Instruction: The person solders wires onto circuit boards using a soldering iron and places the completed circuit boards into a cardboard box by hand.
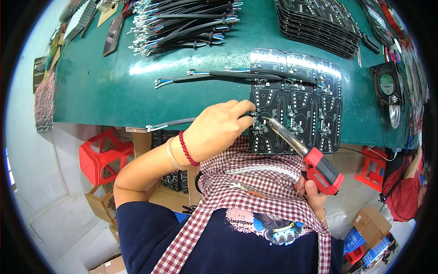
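Observation:
A panel of black circuit boards [310, 121] with small white parts lies at the table's near edge. My left hand [221, 125] pinches a black-sleeved cable [180, 122] at the panel's left side; its fingertips rest by the board, and the pinched end of the cable is hidden behind them. The cable's loose white connectors stick out to the left. In my right hand [312, 196] is a red and black soldering gun [320, 171], its metal barrel slanting up to the left. The tip reaches the boards just right of my left fingertips; whether it touches is too small to tell.
Two more cables [214, 77] cross the table and the panel's far part. Behind lie a cable bundle [187, 23] and a stack of black boards [319, 25]. A small black fan [387, 84] stands at right. Red stools [107, 155] are below the table.

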Motion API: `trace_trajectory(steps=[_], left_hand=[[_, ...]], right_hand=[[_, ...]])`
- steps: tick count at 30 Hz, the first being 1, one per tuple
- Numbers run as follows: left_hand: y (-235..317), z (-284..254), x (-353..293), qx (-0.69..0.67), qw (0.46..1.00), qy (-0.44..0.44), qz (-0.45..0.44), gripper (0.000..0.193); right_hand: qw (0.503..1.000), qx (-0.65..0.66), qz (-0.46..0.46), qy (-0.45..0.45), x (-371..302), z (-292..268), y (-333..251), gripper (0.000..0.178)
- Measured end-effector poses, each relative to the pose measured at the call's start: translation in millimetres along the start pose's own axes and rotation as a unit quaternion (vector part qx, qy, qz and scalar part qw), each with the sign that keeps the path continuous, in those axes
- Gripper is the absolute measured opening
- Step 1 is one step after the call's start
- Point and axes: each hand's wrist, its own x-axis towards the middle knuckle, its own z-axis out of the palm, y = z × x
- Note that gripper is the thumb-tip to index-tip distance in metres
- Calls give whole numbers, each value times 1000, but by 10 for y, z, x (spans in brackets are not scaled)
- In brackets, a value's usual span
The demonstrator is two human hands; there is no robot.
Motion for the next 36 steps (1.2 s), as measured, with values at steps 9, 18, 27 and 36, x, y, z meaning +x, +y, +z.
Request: trace_trajectory(steps=[9, 18, 27, 36], left_hand=[[-103, -17, 2, -9, 999, 7, 51, 25], [-134, -12, 20, -21, 998, 2, 54, 25], [-87, -11, 5, 10, 998, 19, 59, 28], [-77, -19, 6, 31, 998, 8, 56, 17]], right_hand=[[999, -14, 23, -18, 18, 13, -31, 16], [997, -75, 18, -18, 14, -93, 80, 16], [998, -55, 37, -14, 1, -72, 33, 19], [999, -44, 18, 2, -13, -62, -44, 43]])
